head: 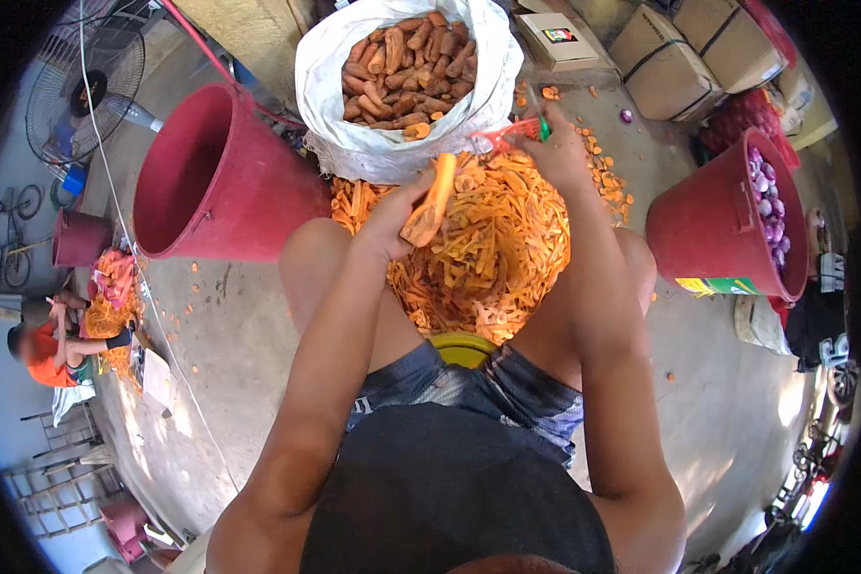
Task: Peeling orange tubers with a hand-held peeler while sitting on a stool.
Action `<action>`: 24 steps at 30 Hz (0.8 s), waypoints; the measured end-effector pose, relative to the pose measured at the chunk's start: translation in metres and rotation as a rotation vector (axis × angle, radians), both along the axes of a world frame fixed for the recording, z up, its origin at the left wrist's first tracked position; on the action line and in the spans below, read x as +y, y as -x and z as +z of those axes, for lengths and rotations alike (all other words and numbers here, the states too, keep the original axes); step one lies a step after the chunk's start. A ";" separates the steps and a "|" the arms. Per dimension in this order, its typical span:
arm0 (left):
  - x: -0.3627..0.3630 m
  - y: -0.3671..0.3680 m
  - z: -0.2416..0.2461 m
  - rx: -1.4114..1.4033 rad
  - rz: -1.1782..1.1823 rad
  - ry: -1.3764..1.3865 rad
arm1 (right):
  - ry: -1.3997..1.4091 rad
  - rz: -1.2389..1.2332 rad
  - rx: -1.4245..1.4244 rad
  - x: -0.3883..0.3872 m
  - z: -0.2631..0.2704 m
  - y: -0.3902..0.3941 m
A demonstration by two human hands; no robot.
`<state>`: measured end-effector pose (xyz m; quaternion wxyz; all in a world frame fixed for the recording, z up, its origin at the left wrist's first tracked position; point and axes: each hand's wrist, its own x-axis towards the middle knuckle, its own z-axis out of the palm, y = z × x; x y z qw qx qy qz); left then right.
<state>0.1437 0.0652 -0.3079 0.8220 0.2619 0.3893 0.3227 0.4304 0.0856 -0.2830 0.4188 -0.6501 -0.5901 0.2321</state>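
Note:
My left hand (389, 221) grips a carrot (434, 201) whose orange flesh is bare along much of its length. To the right, my right hand (561, 147) is closed around a tool with a green handle (544, 128); its working end is too blurred to identify. Red netting or plastic (506, 135) lies just left of that hand. Below both hands, between my knees, spreads a large heap of carrot peelings (491, 251). A yellow-green basin rim (464, 346) shows under the heap's near edge. Beyond it stands a white woven sack (316, 86) full of unpeeled carrots (409, 72).
A big red tub (273, 179) tilts at my left, and another red tub (703, 215) with red onions (766, 194) stands right. Carrot ends (606, 172) litter the floor. Cartons (664, 64), a fan (86, 93) and a cable (179, 373) lie farther out. Another person (46, 351) sits far left.

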 end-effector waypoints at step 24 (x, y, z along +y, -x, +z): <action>0.011 -0.031 0.038 -0.327 0.279 -0.077 | 0.205 0.444 -0.131 -0.036 0.016 0.088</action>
